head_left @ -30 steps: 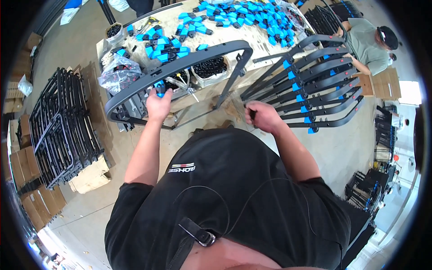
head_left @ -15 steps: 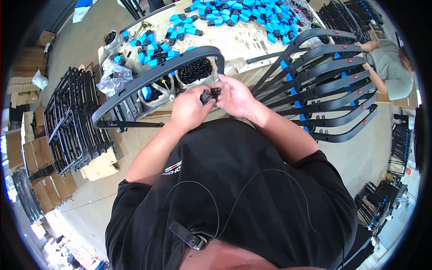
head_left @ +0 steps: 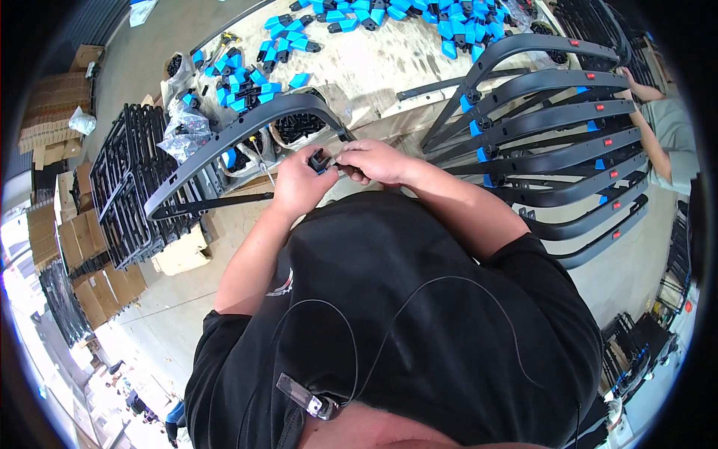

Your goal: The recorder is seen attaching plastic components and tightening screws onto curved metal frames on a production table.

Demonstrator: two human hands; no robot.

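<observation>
In front of my chest, my left hand [head_left: 298, 183] grips a small black-and-blue plastic part [head_left: 320, 160] between thumb and fingers. My right hand [head_left: 374, 162] is closed beside it, its thumb and fingertips pressed together at the part. What those fingers hold is mostly hidden; only a dark bit shows. Just beyond both hands arches a curved black tubular frame [head_left: 238, 132], one end close to my right fingers. A tub of small black pieces [head_left: 298, 126] stands behind that curve.
Blue-and-black plastic pieces [head_left: 467, 26] lie heaped on the worktable [head_left: 374, 67]. Several curved black frames [head_left: 557, 142] hang in a row at the right, where another person's arm [head_left: 654, 142] reaches in. Stacked black frames [head_left: 131, 179] and cardboard boxes [head_left: 82, 232] stand at left.
My right hand has turned from a partly open palm to a closed pinch. My left hand has tilted, showing the part's blue side. The view has shifted slightly.
</observation>
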